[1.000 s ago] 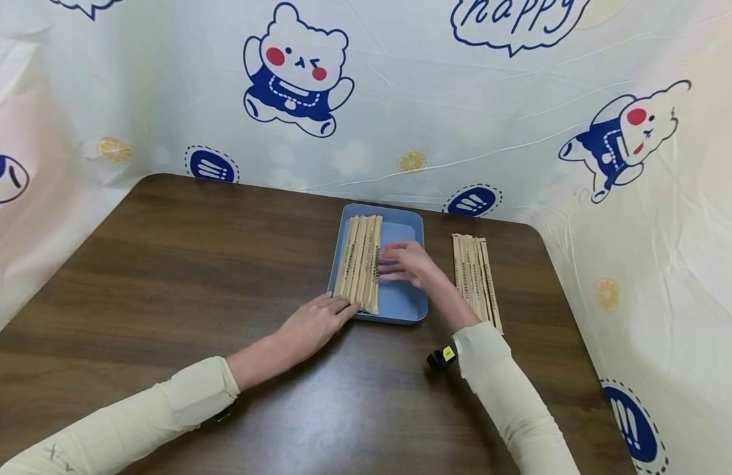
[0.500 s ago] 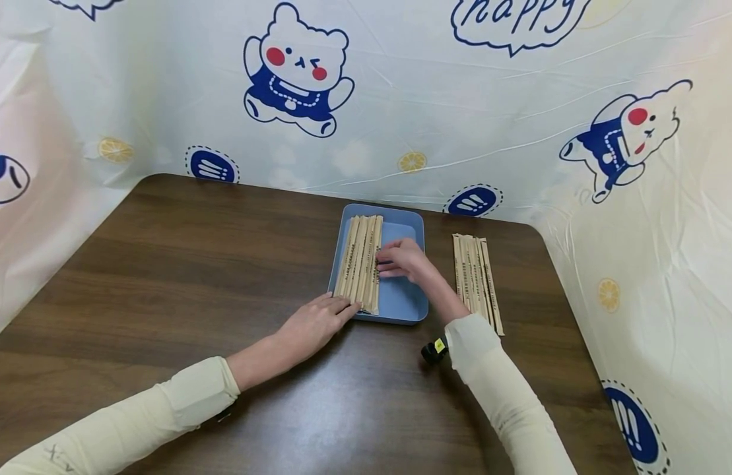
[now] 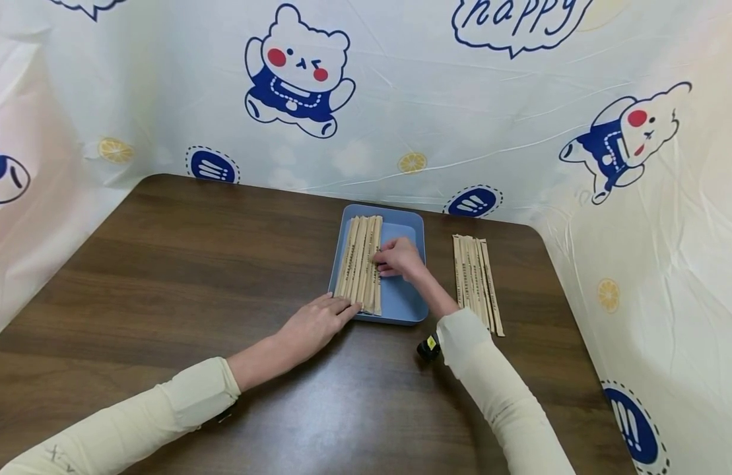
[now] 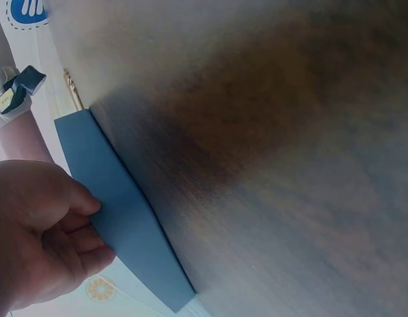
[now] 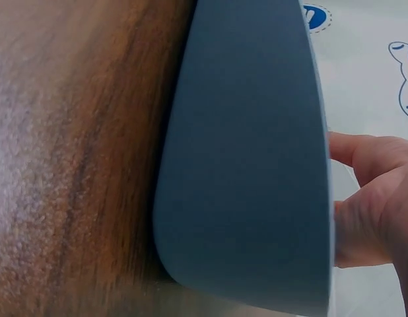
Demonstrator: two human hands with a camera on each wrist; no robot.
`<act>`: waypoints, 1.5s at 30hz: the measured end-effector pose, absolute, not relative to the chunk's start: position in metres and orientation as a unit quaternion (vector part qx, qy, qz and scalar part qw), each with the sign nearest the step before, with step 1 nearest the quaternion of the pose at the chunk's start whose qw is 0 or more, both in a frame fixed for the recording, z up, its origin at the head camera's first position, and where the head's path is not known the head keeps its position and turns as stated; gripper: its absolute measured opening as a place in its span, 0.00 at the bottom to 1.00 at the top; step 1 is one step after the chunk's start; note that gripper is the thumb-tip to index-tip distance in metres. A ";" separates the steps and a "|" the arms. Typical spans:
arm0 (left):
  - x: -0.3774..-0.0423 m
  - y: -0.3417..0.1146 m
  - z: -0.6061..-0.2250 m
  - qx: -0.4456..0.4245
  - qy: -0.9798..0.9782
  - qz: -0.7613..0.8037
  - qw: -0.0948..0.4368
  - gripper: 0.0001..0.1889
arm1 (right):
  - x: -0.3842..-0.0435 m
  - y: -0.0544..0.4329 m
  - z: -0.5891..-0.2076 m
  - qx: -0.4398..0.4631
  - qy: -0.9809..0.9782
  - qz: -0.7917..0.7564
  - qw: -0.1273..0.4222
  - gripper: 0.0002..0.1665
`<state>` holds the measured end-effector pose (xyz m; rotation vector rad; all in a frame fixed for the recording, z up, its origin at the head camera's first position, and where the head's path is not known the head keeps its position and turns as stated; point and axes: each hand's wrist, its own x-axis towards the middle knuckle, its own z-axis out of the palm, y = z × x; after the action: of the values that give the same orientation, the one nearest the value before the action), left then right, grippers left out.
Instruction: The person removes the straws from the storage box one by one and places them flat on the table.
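Inside the blue tray (image 3: 404, 305) on the tabletop (image 3: 223, 264), a row of paper-wrapped sticks (image 3: 358, 264) lies along the left side. Left hand (image 3: 314, 324), fingers relaxed, touches the near rim and stick ends; right hand (image 3: 404, 256), fingers bent, touches the row's right edge, though whether it pinches a stick cannot be told.

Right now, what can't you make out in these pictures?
Head: print on the wrapped sticks in the tray, too small to read.
Head: near end of the bundle beside the tray, partly behind the right sleeve.
Right wrist: fingertips of the right hand, behind the tray wall.
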<state>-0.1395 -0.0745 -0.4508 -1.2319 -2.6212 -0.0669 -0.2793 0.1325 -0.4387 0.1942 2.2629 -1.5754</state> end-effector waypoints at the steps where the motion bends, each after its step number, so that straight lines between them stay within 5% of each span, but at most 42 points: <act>1: -0.139 -0.074 -0.451 -0.422 -0.898 -0.023 0.123 0.24 | -0.279 0.133 -0.439 0.068 0.807 -0.557 0.185 0.16; 37: -0.140 -0.074 -0.452 -0.429 -0.893 -0.023 0.134 0.24 | -0.281 0.133 -0.441 0.058 0.851 -0.500 0.153 0.05; 45: -0.139 -0.075 -0.451 -0.425 -0.897 -0.023 0.118 0.25 | -0.281 0.139 -0.434 0.071 0.821 -0.545 0.155 0.19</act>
<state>-0.1395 -0.0749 -0.4509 -1.2439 -2.6243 -0.0669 -0.2806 0.1393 -0.4345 0.2042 2.3518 -1.5608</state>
